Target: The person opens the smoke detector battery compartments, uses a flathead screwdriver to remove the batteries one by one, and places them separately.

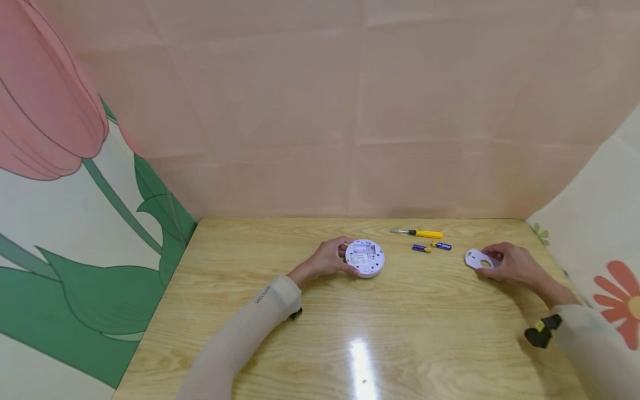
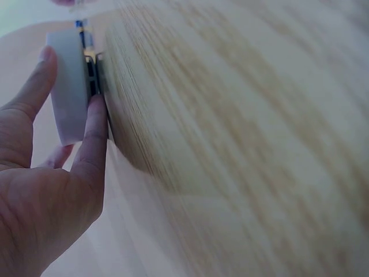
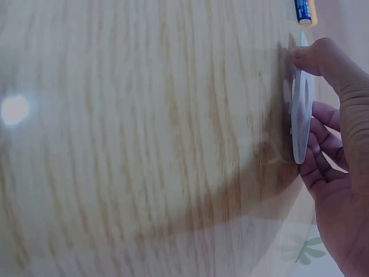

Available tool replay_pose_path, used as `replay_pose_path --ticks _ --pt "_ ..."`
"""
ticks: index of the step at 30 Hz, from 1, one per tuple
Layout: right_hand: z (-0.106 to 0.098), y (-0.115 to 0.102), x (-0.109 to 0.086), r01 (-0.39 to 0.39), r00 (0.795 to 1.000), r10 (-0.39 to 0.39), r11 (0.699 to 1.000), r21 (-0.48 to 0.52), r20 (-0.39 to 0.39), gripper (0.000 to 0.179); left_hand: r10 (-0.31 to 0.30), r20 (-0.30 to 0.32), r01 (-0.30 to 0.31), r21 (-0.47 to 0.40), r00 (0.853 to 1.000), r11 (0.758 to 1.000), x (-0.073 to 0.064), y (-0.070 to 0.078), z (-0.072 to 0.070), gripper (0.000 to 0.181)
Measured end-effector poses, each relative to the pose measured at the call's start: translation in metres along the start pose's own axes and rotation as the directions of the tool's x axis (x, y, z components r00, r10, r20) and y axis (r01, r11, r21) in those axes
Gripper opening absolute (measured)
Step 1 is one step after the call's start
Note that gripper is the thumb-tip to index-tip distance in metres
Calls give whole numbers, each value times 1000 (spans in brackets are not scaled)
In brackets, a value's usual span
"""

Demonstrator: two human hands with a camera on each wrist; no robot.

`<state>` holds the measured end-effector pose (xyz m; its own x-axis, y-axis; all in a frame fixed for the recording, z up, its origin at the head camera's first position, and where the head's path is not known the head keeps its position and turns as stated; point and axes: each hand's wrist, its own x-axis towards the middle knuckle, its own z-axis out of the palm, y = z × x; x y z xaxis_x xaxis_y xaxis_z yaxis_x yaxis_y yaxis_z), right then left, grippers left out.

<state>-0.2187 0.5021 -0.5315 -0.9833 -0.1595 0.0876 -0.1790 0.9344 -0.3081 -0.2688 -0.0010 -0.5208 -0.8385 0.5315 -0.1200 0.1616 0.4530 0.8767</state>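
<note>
A round white smoke detector [image 1: 358,269] is turned back side up, showing an open battery recess with metal contacts and a printed label. My left hand [image 1: 327,258] grips it by the left rim; in the left wrist view thumb and fingers span the thick white edge of the detector [image 2: 68,92]. Farther right, my right hand [image 1: 518,265] pinches a thin white mounting plate [image 1: 472,258] with a round hole. The right wrist view has this plate [image 3: 299,130] edge-on, close over the tabletop, thumb on one side and fingers on the other.
Between the hands lie two small blue-and-yellow batteries, the left battery [image 1: 421,248] and the right battery [image 1: 442,246]. Behind them is a yellow-handled screwdriver [image 1: 428,234]. The wooden table [image 1: 280,355] ends at a draped backdrop [image 1: 280,111], with printed flower cloth at both sides.
</note>
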Motion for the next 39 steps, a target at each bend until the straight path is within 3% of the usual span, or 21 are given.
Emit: replay_pose_path --ticks 5,14,31,39 --pt "-2 -6 2 0 1000 0 1000 7 1 68 2 1 -2 -8 1000 1000 -1 1 0 90" --pt "-6 -15 5 56 993 -53 998 28 -104 57 5 -1 -5 -4 1000 1000 1 1 0 89" --pt "-8 -52 17 52 994 -52 999 0 -95 60 -4 -9 4 -1 1000 1000 -1 2 1 85" --pt "-7 -71 23 125 985 -124 992 0 -116 59 -7 -14 7 -1 1000 1000 -2 4 1 85"
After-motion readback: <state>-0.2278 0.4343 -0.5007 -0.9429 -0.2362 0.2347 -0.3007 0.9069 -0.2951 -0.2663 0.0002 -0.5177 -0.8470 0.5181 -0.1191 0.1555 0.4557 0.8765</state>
